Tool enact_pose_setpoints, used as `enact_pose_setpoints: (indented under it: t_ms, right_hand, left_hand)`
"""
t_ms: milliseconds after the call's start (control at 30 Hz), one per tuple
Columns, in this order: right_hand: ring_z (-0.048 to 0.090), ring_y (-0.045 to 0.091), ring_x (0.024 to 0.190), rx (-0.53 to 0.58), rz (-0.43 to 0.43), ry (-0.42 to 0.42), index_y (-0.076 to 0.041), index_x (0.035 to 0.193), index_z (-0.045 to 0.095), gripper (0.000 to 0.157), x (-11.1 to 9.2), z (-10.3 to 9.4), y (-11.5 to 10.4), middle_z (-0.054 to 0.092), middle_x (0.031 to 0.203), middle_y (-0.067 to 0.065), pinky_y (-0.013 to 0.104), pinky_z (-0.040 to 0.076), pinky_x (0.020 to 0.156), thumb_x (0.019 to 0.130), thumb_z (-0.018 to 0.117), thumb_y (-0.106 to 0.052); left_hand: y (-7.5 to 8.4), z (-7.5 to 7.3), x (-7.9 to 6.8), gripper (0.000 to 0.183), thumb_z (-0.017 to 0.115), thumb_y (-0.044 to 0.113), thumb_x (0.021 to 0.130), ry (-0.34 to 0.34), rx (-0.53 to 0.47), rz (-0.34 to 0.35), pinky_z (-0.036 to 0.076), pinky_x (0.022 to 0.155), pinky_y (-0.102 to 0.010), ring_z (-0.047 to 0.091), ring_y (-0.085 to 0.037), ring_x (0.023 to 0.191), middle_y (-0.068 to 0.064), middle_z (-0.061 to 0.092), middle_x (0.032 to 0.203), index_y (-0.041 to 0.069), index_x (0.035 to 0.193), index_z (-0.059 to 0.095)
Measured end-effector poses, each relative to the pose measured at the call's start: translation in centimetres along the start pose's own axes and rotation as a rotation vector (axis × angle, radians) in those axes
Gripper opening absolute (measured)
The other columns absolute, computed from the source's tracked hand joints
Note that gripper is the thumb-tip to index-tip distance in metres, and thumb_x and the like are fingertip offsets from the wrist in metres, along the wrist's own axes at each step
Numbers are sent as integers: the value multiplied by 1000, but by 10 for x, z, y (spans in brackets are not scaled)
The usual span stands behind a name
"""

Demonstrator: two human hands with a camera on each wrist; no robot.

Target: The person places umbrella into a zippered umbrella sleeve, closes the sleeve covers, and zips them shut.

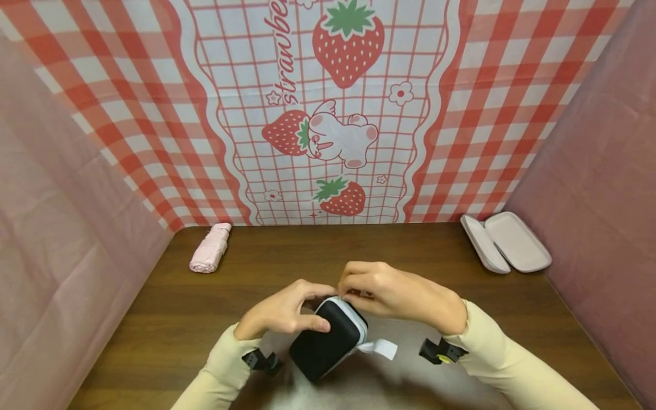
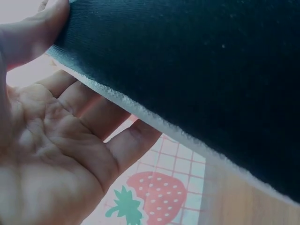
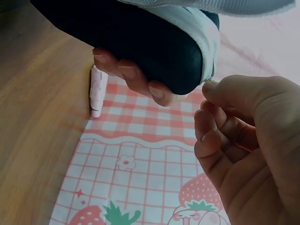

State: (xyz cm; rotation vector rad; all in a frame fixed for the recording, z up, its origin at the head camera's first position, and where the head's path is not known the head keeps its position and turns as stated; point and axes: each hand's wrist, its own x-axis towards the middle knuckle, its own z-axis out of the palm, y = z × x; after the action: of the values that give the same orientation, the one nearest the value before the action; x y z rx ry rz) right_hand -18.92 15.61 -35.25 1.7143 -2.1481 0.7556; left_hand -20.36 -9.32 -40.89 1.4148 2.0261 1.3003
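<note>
A black zip case [image 1: 324, 340] with a white zipper band [image 1: 353, 316] is held tilted above the table. My left hand [image 1: 287, 307] grips its far end, thumb on the black top and fingers curled under, as the left wrist view of the case [image 2: 187, 61] shows. At the case's far corner, my right hand [image 1: 381, 287] pinches the zipper pull [image 3: 209, 81] between thumb and curled forefinger; the pull is mostly hidden by the fingertips. A white strap [image 1: 381, 348] sticks out from the case's near right side.
At the back left of the brown wooden table [image 1: 154, 319] lies a rolled pink cloth [image 1: 210, 248]. An opened pale hinged case [image 1: 517, 242] rests at the back right. A strawberry-print cloth [image 1: 338, 136] hangs behind, with pink cloth walls [image 1: 61, 228] at both sides.
</note>
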Motion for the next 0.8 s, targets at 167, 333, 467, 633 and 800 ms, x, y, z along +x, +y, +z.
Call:
enact_pose_setpoints:
  t_ms: [167, 333, 467, 633, 800]
  right_hand:
    - [61, 3, 85, -5, 20, -7, -8, 96, 71, 12, -1, -1, 1, 65, 95, -1, 11, 50, 75, 90, 72, 2]
    - [62, 3, 86, -16, 26, 12, -9, 95, 71, 15, -3, -4, 2, 65, 95, -3, 12, 51, 75, 88, 73, 3]
    - [63, 4, 86, 1, 34, 37, -9, 95, 71, 16, -4, -5, 3, 65, 95, -2, 13, 52, 74, 87, 74, 5]
    - [63, 4, 87, 16, 52, 47, -9, 97, 71, 12, -6, -6, 6, 66, 97, -2, 15, 53, 74, 91, 72, 2]
    - [62, 3, 87, 20, 86, 50, -9, 97, 72, 11, -8, -6, 8, 66, 97, -2, 17, 53, 71, 92, 72, 1]
  left_hand:
    - [-3, -4, 0, 41, 73, 11, 95, -2, -29, -18, 61, 84, -31, 66, -3, 95, -11, 73, 108, -1, 132, 61]
    - [-6, -12, 0, 40, 73, 10, 93, 45, -27, -12, 60, 79, -29, 66, -4, 90, -11, 74, 107, -2, 130, 63]
    - [-4, -17, 1, 40, 73, 12, 93, 63, 8, 0, 58, 79, -28, 66, -4, 91, -10, 74, 109, -1, 130, 64]
    - [1, -19, 2, 41, 72, 10, 94, 64, 3, -24, 59, 80, -28, 66, -5, 91, -11, 74, 109, -2, 132, 63]
    - [0, -20, 3, 41, 71, 10, 94, 76, 5, -49, 58, 79, -28, 65, -5, 90, -12, 73, 108, -2, 132, 62]
